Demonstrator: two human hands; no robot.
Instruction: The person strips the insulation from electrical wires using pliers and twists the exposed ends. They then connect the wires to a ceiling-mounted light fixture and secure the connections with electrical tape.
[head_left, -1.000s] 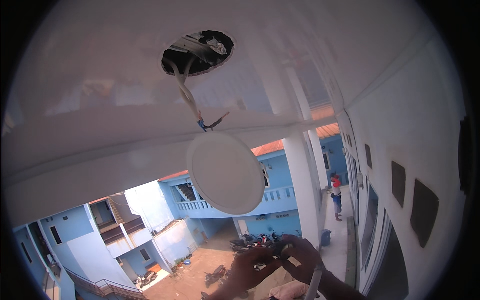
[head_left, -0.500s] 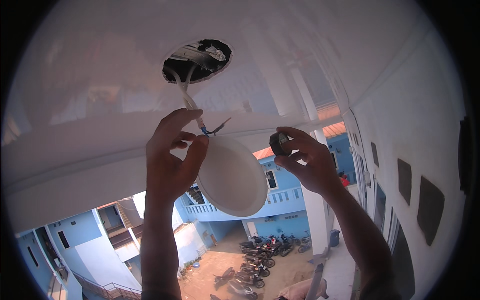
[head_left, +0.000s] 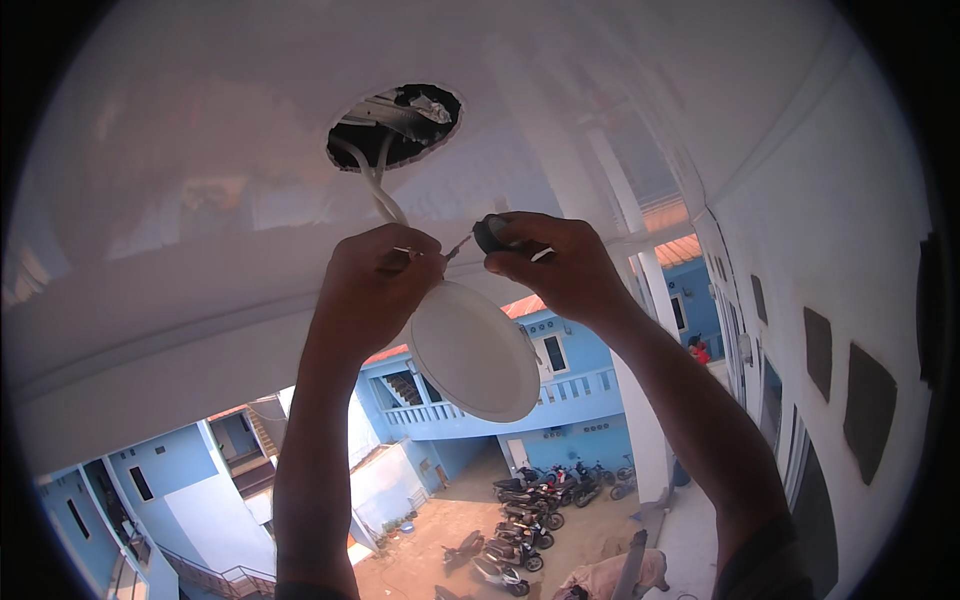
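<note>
Biggest first: one white ceiling [head_left: 200, 140] overhead, glossy; behind it a blue building [head_left: 582, 345] and, down in the yard, a cluster of parked motorcycles [head_left: 520, 545], overlapping too much for me to count. One round white lamp panel [head_left: 475, 350] hangs tilted just below the hands; how it's attached, I can't tell. One rough-edged hole [head_left: 395, 128] in the ceiling, two pale cables [head_left: 384, 203] dropping out of it to the left hand. Two hands, apart but near each other, both raised. Left hand [head_left: 385, 275] is pinched tight on one dark wire [head_left: 458, 249], its bare-looking tip poking out to the right; a thin pale strand also shows at its fingers, kind unclear. Right hand [head_left: 560, 255] clamps one small black roll [head_left: 488, 234], probably tape, thumb below, fingers above, right beside the wire tip; touching or not, can't tell. Step in hand, my call: bringing the roll up to the wire, no wrap visible on that tip. Next move would call for a steady left pinch and the roll's free end laid against the wire.
</note>
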